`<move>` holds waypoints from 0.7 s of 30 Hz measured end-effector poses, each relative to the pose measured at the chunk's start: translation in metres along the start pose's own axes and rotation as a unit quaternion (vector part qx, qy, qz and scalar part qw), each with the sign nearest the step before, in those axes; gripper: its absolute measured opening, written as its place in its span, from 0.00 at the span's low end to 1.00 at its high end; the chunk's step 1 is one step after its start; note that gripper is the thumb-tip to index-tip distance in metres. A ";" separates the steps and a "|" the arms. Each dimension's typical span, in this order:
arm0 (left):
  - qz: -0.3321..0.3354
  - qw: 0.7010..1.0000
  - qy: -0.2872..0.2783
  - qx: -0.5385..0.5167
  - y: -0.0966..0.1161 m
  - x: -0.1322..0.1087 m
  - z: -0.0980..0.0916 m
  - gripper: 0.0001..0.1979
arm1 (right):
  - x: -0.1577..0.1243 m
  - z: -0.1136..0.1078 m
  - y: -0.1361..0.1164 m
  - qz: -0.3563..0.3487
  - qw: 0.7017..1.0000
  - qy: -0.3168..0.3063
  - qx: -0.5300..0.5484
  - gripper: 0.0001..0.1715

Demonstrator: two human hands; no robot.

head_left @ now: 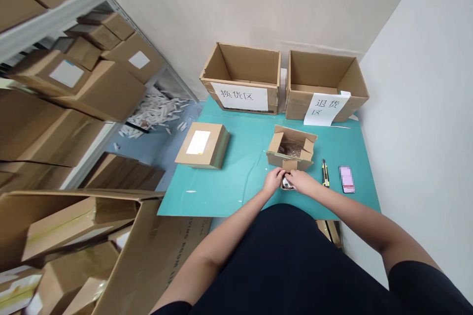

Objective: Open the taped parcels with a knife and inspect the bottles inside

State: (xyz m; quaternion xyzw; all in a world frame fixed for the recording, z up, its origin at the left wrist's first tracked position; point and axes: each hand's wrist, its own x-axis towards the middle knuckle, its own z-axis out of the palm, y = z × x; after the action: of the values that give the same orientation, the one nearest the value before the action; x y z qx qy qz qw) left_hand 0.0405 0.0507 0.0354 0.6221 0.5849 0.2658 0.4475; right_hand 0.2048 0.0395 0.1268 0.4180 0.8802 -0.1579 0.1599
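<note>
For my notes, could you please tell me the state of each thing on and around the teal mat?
Shiny item: partly hidden between hands
Left hand: curled over shiny item
Right hand: curled over shiny item
Opened box: flaps open
Taped box: closed, labelled
Knife: lying flat
Cards: stacked
Left bin: open, signed
Right bin: open, signed

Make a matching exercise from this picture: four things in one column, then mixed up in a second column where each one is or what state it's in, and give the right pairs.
Things:
1. Utility knife
2. Box with 换货区 sign
3. Carton with white label
4. Smaller carton

Places and states:
A. Flaps open, just beyond the left hand and right hand
B. Lying on the teal mat, right of the right hand
C. Open, at the mat's far edge
D. Shut, on the mat's left side

Pairs: 1-B, 2-C, 3-D, 4-A
</note>
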 end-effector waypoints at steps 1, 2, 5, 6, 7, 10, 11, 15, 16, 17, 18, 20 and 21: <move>0.002 1.000 0.000 -0.003 0.000 0.000 0.000 0.13 | 0.002 -0.001 -0.002 0.002 1.000 -0.005 -0.017 0.23; 0.003 1.000 0.001 -0.006 0.000 0.000 0.001 0.13 | 0.005 -0.002 -0.004 0.003 0.999 -0.011 -0.032 0.23; 0.002 1.000 0.004 -0.011 -0.001 0.000 0.001 0.13 | 0.013 -0.006 -0.007 -0.010 0.997 -0.031 -0.063 0.22; 0.001 1.000 0.005 -0.011 -0.002 0.000 0.000 0.14 | 0.016 -0.007 -0.007 -0.019 0.997 -0.035 -0.068 0.22; -0.001 1.000 0.005 -0.010 -0.002 0.001 0.000 0.14 | 0.017 -0.008 -0.006 -0.028 0.996 -0.037 -0.070 0.23; -0.004 1.000 0.003 -0.010 -0.004 0.003 0.000 0.14 | 0.017 -0.011 -0.002 -0.047 0.997 -0.031 -0.056 0.28; -0.004 1.000 0.001 -0.011 -0.004 0.005 0.000 0.14 | 0.015 -0.012 0.000 -0.051 0.997 -0.027 -0.046 0.29; -0.004 1.000 -0.021 -0.023 -0.004 0.013 -0.005 0.14 | 0.003 -0.024 0.004 -0.064 0.998 -0.001 -0.006 0.23; -0.002 0.999 -0.027 -0.026 -0.004 0.016 -0.007 0.14 | -0.001 -0.030 0.005 -0.070 0.997 0.010 0.002 0.20; -0.001 0.999 -0.032 -0.028 -0.004 0.018 -0.009 0.14 | -0.005 -0.037 0.005 -0.077 0.997 0.022 0.009 0.18; 0.002 0.999 -0.035 -0.030 -0.004 0.020 -0.012 0.14 | -0.009 -0.044 0.006 -0.083 0.996 0.036 0.018 0.16; 0.007 0.999 -0.037 -0.029 -0.002 0.022 -0.017 0.14 | -0.017 -0.061 0.007 -0.089 0.993 0.064 0.054 0.15; 0.010 0.999 -0.036 -0.029 -0.002 0.022 -0.019 0.13 | -0.021 -0.070 0.008 -0.089 0.989 0.078 0.085 0.16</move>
State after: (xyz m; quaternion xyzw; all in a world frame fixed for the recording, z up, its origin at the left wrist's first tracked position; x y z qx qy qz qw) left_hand 0.0277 0.0766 0.0382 0.6243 0.5540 0.2641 0.4833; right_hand 0.2129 0.0592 0.1974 0.3610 0.9072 -0.2123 0.0396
